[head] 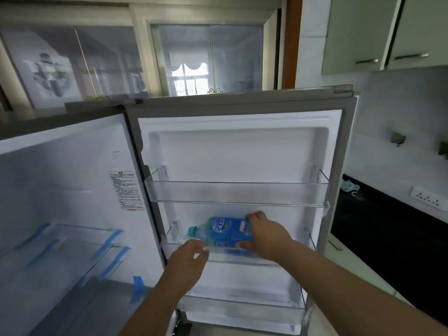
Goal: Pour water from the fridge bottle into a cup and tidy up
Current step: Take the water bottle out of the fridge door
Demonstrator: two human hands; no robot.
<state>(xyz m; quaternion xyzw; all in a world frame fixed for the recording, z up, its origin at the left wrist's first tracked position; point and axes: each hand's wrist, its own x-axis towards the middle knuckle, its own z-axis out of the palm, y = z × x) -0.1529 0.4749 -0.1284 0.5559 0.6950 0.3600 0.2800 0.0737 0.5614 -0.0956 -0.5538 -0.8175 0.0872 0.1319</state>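
**Right-hand grip on bottle, lying crosswise in middle door shelf**

Gripping the base end of the bottle (224, 231), the right hand (265, 236) has fingers curled over the top of the label and thumb under its near edge; hold appears firm, though the palm side is hidden. Left hand (188, 258) is relaxed and holds nothing, fingers loosely bent, at the front rim of the middle door shelf (232, 251), just beside the bottle's neck end; whether it touches the rim cannot be told.

Bottle lies tilted, close to horizontal, long axis running left to right across the open fridge door (242, 154); green cap (192, 230) points left, base points right into the gripping hand. It sits within or just above the middle shelf; which of the two cannot be told. Upper door shelf (238, 193) hangs directly overhead.

Judgement: the coming move turns on that crosswise axis; right hand owns the base, left hand is nearer the cap; clearance under the upper shelf is tight, so the bottle likely travels outward toward the person before being stood upright.
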